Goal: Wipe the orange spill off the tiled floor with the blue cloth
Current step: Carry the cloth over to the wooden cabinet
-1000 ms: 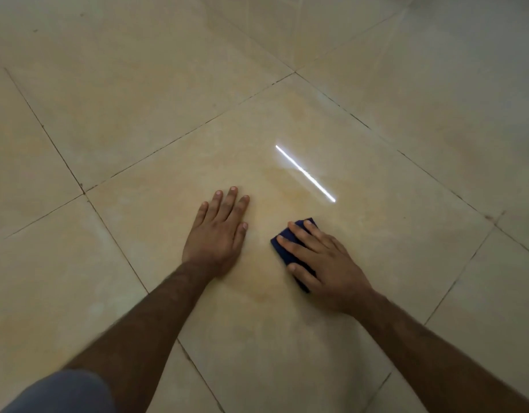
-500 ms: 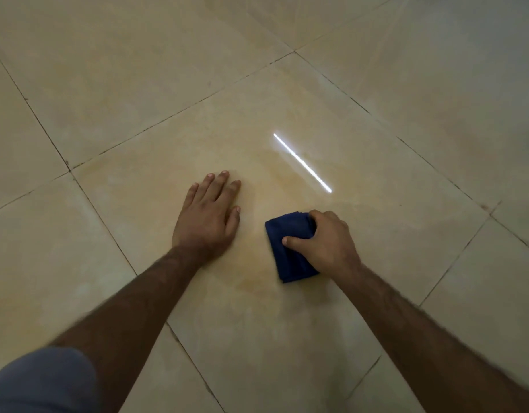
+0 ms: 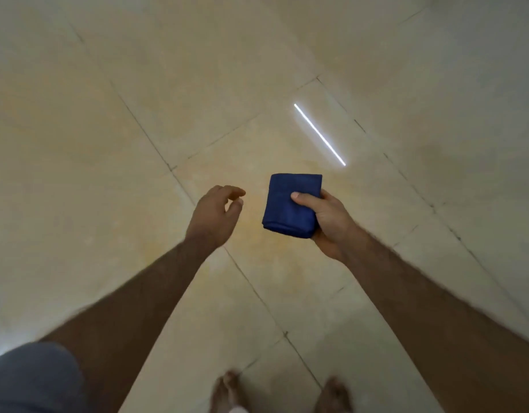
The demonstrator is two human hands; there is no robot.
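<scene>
The folded blue cloth (image 3: 290, 204) is lifted off the floor, gripped in my right hand (image 3: 329, 217) with the thumb pressed on top of it. My left hand (image 3: 214, 214) hovers in the air to the left of the cloth, fingers loosely curled and holding nothing. Below and between the hands a faint orange-tinted patch (image 3: 258, 234) shows on the beige tiled floor (image 3: 108, 144).
Dark grout lines cross the glossy tiles. A bright strip of reflected light (image 3: 320, 135) lies beyond the cloth. Two bare feet (image 3: 227, 391) stand at the bottom edge, and a grey sleeve (image 3: 30, 380) fills the lower left corner.
Both hands left the floor. The right hand picked the cloth up off the tile, and the view rose higher so the feet now show.
</scene>
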